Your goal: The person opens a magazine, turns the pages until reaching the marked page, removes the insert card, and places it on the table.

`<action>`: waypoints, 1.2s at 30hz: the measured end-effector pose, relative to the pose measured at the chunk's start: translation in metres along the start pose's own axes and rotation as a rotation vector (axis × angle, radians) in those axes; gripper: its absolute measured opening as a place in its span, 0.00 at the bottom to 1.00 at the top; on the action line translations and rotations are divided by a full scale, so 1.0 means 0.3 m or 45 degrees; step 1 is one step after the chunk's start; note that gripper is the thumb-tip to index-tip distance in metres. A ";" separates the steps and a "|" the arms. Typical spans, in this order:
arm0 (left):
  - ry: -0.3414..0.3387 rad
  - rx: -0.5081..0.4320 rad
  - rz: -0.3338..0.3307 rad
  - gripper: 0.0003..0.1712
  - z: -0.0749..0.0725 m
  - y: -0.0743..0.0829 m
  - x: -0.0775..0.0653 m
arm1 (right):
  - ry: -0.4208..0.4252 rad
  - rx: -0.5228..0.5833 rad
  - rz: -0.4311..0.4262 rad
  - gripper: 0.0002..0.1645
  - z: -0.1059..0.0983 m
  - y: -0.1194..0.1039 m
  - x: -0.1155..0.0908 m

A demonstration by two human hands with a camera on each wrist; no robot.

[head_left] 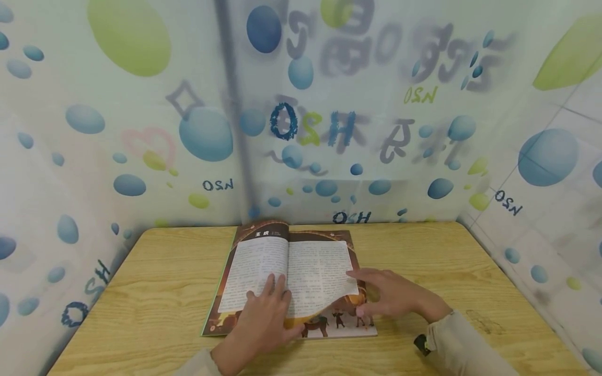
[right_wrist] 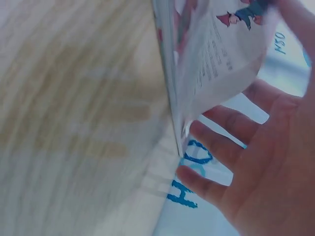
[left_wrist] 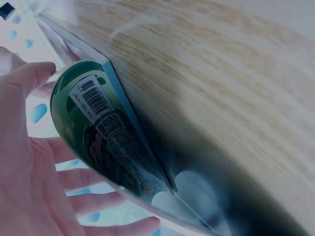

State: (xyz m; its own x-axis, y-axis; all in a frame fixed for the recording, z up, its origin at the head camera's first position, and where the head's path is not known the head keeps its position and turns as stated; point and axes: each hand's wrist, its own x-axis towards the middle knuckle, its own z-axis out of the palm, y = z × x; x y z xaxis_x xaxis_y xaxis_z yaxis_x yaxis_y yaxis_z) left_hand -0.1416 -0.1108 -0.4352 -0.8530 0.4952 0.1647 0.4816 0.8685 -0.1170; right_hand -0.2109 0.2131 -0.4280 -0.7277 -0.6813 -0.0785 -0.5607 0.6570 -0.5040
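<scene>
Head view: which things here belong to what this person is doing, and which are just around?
In use:
open magazine
right-hand page, its lower corner lifted
left hand, resting on the magazine
right hand, at the page's outer edge

Just around:
wooden table, only supporting
spotted sheeting, a backdrop

- Print (head_left: 317, 256) on right page (head_left: 324, 279), between left grip (head_left: 263, 319) and right grip (head_left: 396, 293): too small to read.
- Left page (head_left: 249, 269): partly hidden beneath left grip.
- Bench (head_left: 155, 282), below both grips: cut off by lower edge.
</scene>
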 end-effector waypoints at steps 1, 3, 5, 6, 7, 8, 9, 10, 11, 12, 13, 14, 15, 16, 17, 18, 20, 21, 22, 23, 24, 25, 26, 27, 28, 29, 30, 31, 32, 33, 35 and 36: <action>0.009 0.001 0.003 0.43 -0.001 -0.001 0.000 | 0.009 0.034 0.006 0.44 -0.006 0.000 -0.004; 0.035 0.006 0.008 0.41 -0.002 -0.001 0.000 | 0.035 0.096 0.013 0.38 -0.016 0.003 -0.009; 0.061 -0.009 0.003 0.39 -0.002 0.000 0.002 | 0.066 0.150 0.042 0.34 -0.027 0.005 -0.014; 0.066 -0.027 -0.004 0.39 -0.002 0.000 0.002 | 0.083 0.174 0.070 0.33 -0.031 0.008 -0.016; 0.073 -0.045 -0.012 0.40 -0.003 0.001 0.004 | 0.099 0.180 0.098 0.34 -0.035 0.010 -0.019; 0.083 -0.064 -0.022 0.41 -0.004 0.001 0.006 | 0.111 0.173 0.138 0.35 -0.037 0.012 -0.021; 0.097 -0.076 -0.031 0.43 -0.004 0.001 0.008 | 0.118 0.167 0.180 0.36 -0.038 0.015 -0.023; 0.112 -0.091 -0.039 0.45 -0.004 0.002 0.010 | 0.125 0.167 0.215 0.37 -0.038 0.016 -0.025; 0.133 -0.097 -0.045 0.47 -0.005 0.002 0.011 | 0.128 0.158 0.238 0.38 -0.037 0.019 -0.026; 0.163 -0.093 -0.047 0.49 -0.006 0.002 0.013 | 0.128 0.158 0.262 0.39 -0.035 0.021 -0.026; 0.203 -0.078 -0.045 0.51 -0.006 0.002 0.016 | 0.122 0.154 0.279 0.40 -0.032 0.022 -0.025; 0.242 -0.054 -0.039 0.52 -0.007 0.002 0.017 | 0.114 0.152 0.290 0.41 -0.029 0.024 -0.024; 0.279 -0.029 -0.033 0.54 -0.007 0.002 0.019 | 0.107 0.151 0.299 0.42 -0.026 0.024 -0.022; 0.315 -0.008 -0.025 0.55 -0.007 0.001 0.021 | 0.100 0.149 0.310 0.43 -0.024 0.024 -0.020; 0.350 0.011 -0.015 0.57 -0.008 0.001 0.022 | 0.095 0.139 0.317 0.45 -0.021 0.023 -0.017; 0.379 0.025 -0.005 0.57 -0.008 0.000 0.024 | 0.091 0.128 0.322 0.47 -0.018 0.020 -0.014; 0.433 0.051 0.033 0.58 -0.010 -0.003 0.028 | 0.089 0.096 0.314 0.50 -0.012 0.014 -0.006; 0.454 0.060 0.059 0.57 -0.011 -0.003 0.029 | 0.088 0.079 0.301 0.51 -0.009 0.011 -0.002; 0.473 0.073 0.089 0.55 -0.012 -0.004 0.030 | 0.082 0.058 0.278 0.53 -0.005 0.008 0.001; 0.487 0.090 0.123 0.53 -0.013 -0.004 0.031 | 0.067 0.036 0.255 0.54 -0.002 0.004 0.004; 0.499 0.110 0.156 0.50 -0.014 -0.004 0.033 | 0.046 0.013 0.224 0.55 0.002 0.001 0.006; 0.505 0.136 0.185 0.47 -0.016 -0.004 0.034 | 0.017 -0.005 0.192 0.57 0.006 -0.001 0.008; 0.502 0.165 0.210 0.44 -0.018 -0.003 0.035 | -0.017 -0.019 0.161 0.58 0.010 -0.003 0.008; 0.488 0.195 0.227 0.42 -0.018 -0.002 0.035 | -0.056 -0.029 0.131 0.59 0.015 -0.004 0.007; 0.471 0.222 0.240 0.40 -0.018 -0.002 0.035 | -0.093 -0.036 0.105 0.59 0.019 -0.006 0.006; 0.450 0.247 0.247 0.40 -0.019 -0.002 0.035 | -0.125 -0.040 0.084 0.60 0.022 -0.006 0.005; 0.426 0.269 0.246 0.39 -0.021 -0.002 0.034 | -0.148 -0.041 0.062 0.61 0.025 -0.006 0.003; 0.395 0.292 0.246 0.39 -0.022 -0.001 0.033 | -0.165 -0.039 0.050 0.61 0.028 -0.006 0.002; 0.366 0.316 0.250 0.40 -0.022 -0.002 0.032 | -0.175 -0.040 0.041 0.61 0.031 -0.005 0.002; 0.339 0.329 0.255 0.40 -0.022 -0.003 0.031 | -0.177 -0.044 0.032 0.61 0.032 -0.005 0.002; 0.296 0.356 0.268 0.38 -0.021 -0.003 0.030 | -0.171 -0.060 0.014 0.61 0.035 -0.004 0.003; 0.278 0.365 0.277 0.38 -0.020 -0.003 0.030 | -0.167 -0.059 0.009 0.60 0.036 -0.004 0.004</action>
State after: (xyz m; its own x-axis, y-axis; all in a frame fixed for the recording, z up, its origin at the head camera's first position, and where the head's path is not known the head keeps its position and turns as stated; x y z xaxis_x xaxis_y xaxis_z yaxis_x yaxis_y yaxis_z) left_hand -0.1486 -0.1071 -0.4277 -0.6600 0.6862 0.3059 0.5444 0.7174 -0.4347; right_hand -0.2069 0.2080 -0.4369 -0.6755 -0.7110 -0.1953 -0.5758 0.6741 -0.4627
